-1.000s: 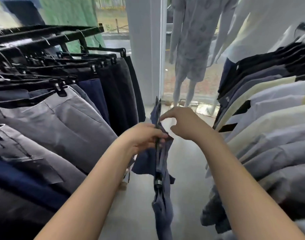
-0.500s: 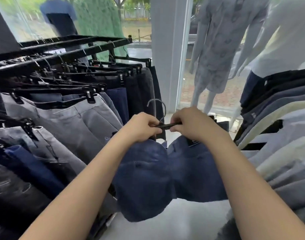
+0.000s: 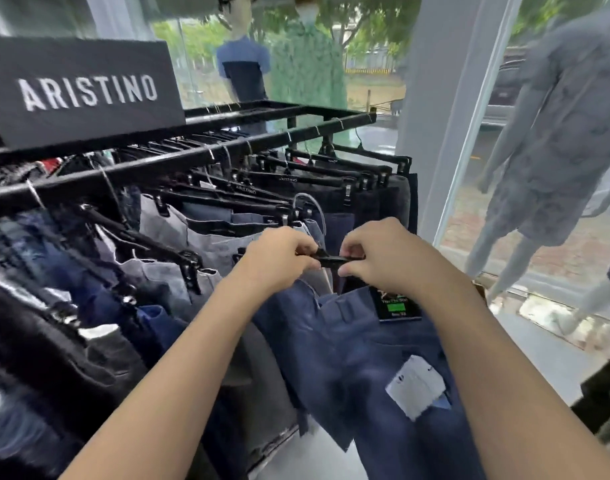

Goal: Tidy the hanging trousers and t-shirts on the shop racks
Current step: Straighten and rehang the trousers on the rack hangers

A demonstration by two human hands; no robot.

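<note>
Forearms run up from the bottom edge and converge at centre. Navy trousers (image 3: 331, 358) hang in front of them, off the rack, waistband up, with the legs dropping out of frame at the bottom. A white paper tag (image 3: 416, 386) lies on the right side of the fabric. A black label (image 3: 397, 308) with a green patch sits at the waistband, just under the right wrist. Left hand (image 3: 279, 259) and right hand (image 3: 383, 259) are close together with a small gap between. Each has its fingers curled, pinching the clip hanger (image 3: 333, 260) that carries the trousers. Hanger bar is roughly level; only the short stretch between the hands shows. Its wire hook (image 3: 306, 195) stands up just above the left hand, below the rail; cannot tell if it touches anything. Left of the hands is a row of hung trousers (image 3: 192, 237): grey pairs nearest, blue and black toward the left edge, dark pairs at the far end. All are on black clip hangers hooked over the rack rail (image 3: 192, 161), which runs from the left edge up to the right. A black sign (image 3: 78, 91) reading ARISTINO sits on top of the rack at left. A white pillar (image 3: 445, 116) stands behind the rack end. Beyond, at the shop window: polo mannequin (image 3: 243, 67) in blue and navy, green-shirt mannequin (image 3: 307, 71), grey mannequin (image 3: 556, 150) at right. Trees and a road outside.
</note>
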